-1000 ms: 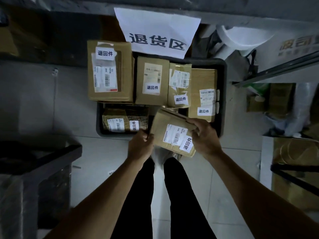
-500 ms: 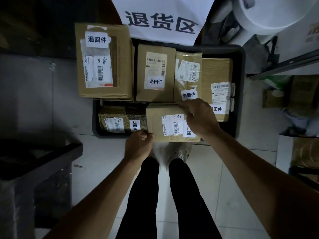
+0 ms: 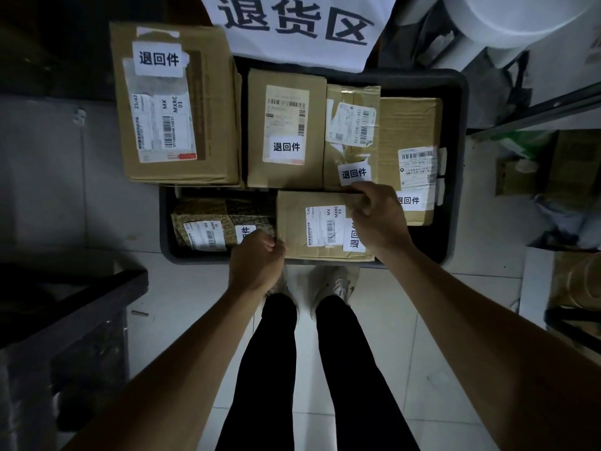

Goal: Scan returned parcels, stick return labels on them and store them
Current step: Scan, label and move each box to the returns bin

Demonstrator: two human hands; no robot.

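Parcel (image 3: 312, 229) lies in the black tray (image 3: 455, 164), front row. Left hand (image 3: 257, 262) fingers curl on its near-left corner; right hand (image 3: 377, 219) fingers grip its far edge.

Both hands (image 3: 257, 258) (image 3: 377, 219) forward, fingers curled, arms extended.

The parcels (image 3: 286, 131) are plain brown cardboard with white labels (image 3: 286, 147) printed in black characters and barcodes, while one parcel (image 3: 224, 222) is wrapped in brown paper patterned with dark lettering. They sit in a dark grey tray (image 3: 455, 157) on pale floor tiles (image 3: 182, 288), below a white sign (image 3: 292, 27) with bold black characters. The trousers (image 3: 276, 369) are black.
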